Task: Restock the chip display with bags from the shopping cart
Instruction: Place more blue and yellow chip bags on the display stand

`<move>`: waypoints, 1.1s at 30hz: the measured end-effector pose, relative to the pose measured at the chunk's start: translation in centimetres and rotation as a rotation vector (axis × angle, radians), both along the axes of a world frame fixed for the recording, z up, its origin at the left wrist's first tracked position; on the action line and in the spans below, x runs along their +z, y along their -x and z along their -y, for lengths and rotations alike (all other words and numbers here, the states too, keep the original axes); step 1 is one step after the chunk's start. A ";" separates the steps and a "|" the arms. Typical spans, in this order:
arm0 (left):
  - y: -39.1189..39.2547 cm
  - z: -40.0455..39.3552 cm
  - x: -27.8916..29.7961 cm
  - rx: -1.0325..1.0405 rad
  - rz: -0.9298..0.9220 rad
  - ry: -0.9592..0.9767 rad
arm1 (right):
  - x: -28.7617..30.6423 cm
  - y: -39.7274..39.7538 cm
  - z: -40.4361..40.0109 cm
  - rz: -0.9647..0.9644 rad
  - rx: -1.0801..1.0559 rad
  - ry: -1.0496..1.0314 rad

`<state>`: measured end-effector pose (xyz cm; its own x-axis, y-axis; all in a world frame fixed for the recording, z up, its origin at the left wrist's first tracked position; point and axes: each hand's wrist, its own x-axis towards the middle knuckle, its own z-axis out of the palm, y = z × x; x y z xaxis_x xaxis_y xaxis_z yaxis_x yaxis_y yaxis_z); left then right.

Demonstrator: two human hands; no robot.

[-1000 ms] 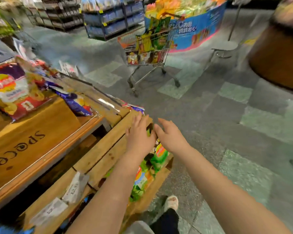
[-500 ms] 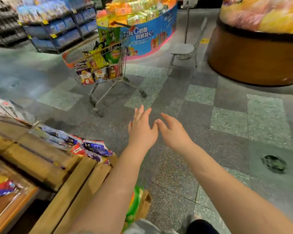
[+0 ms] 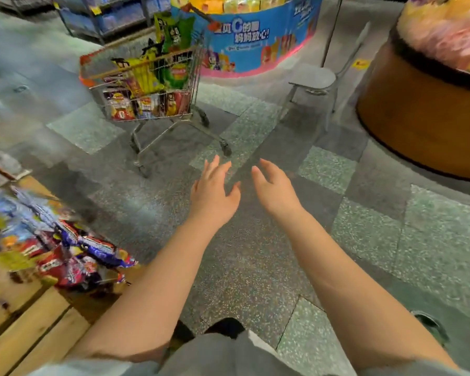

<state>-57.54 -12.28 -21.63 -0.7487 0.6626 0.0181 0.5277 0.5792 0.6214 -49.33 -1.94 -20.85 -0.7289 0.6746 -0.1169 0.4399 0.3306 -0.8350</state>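
wooden chip display [image 3: 25, 329] sits low on the left, bags [image 3: 73, 256] piled on its edge. both arms stretch out over the tiled floor [image 3: 255, 267]: left hand [image 3: 213, 195] and right hand [image 3: 276, 191] side by side, fingers spread, holding nothing. further ahead stands the shopping cart [image 3: 144, 88], stuffed with chip bags [image 3: 147, 74], well apart from both hands.

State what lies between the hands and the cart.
In the head view, only bare tiled floor separates the empty left hand and right hand from the cart; nothing stands there.
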 end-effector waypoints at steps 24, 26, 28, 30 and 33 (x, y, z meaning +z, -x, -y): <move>46.3 -22.8 -2.7 0.296 -0.008 -0.037 | -2.4 49.8 -24.1 0.046 0.425 -0.040; 50.6 -25.0 -2.8 0.332 -0.036 -0.009 | -2.5 54.7 -26.5 0.029 0.460 -0.062; 54.7 -26.7 -2.2 0.375 -0.022 0.023 | -2.0 59.4 -28.4 0.027 0.503 -0.075; 58.4 -27.8 -1.5 0.439 -0.003 0.031 | -1.3 63.8 -29.8 0.028 0.541 -0.065; 63.8 -28.4 -1.2 0.525 -0.028 0.023 | -0.5 70.7 -31.2 0.039 0.588 -0.053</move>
<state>-121.37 16.16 -22.79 -0.9795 0.1986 0.0326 0.1786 0.7836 0.5950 -120.01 29.24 -21.31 -0.9780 0.1644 -0.1284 0.2004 0.5693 -0.7974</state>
